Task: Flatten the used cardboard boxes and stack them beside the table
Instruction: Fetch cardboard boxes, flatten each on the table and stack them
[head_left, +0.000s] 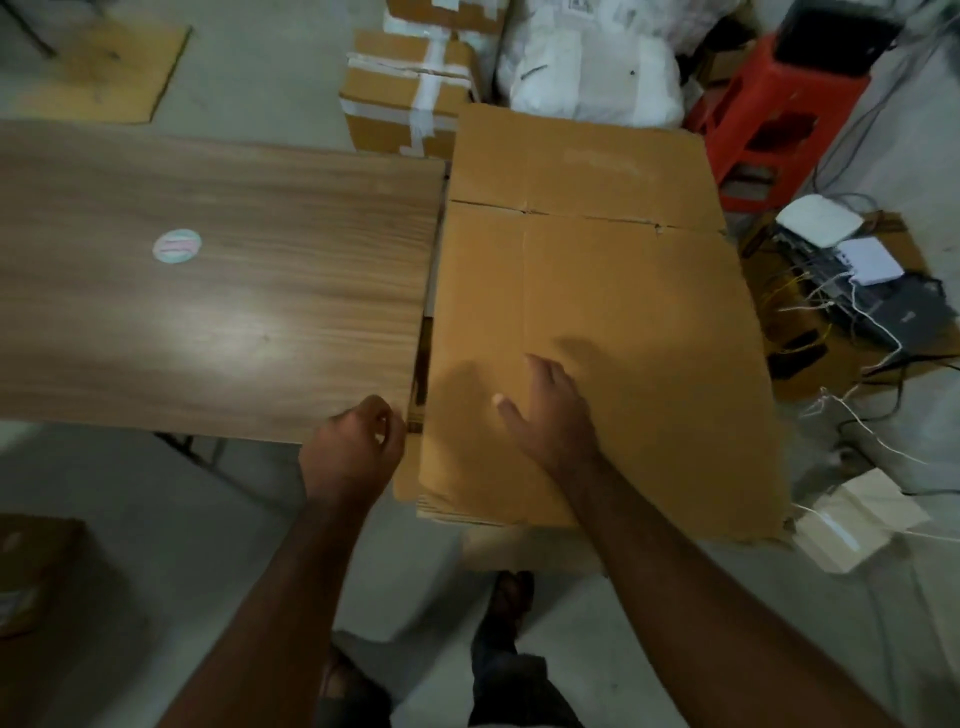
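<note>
Cardboard stack (597, 312) underside hidden

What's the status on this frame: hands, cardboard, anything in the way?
Left hand curled, empty, at the table corner. Right hand open, flat on the flattened cardboard box topping the stack beside the table. Taped boxes behind; nothing blocking.

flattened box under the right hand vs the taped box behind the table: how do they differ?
The flattened box lies collapsed in a flat sheet on a stack beside the table; the taped box keeps its full box shape. The flattened box shows bare creases and no tape; the taped box carries white tape strips. The right hand rests on the flattened box; nothing touches the taped box. Both are brown cardboard.
</note>
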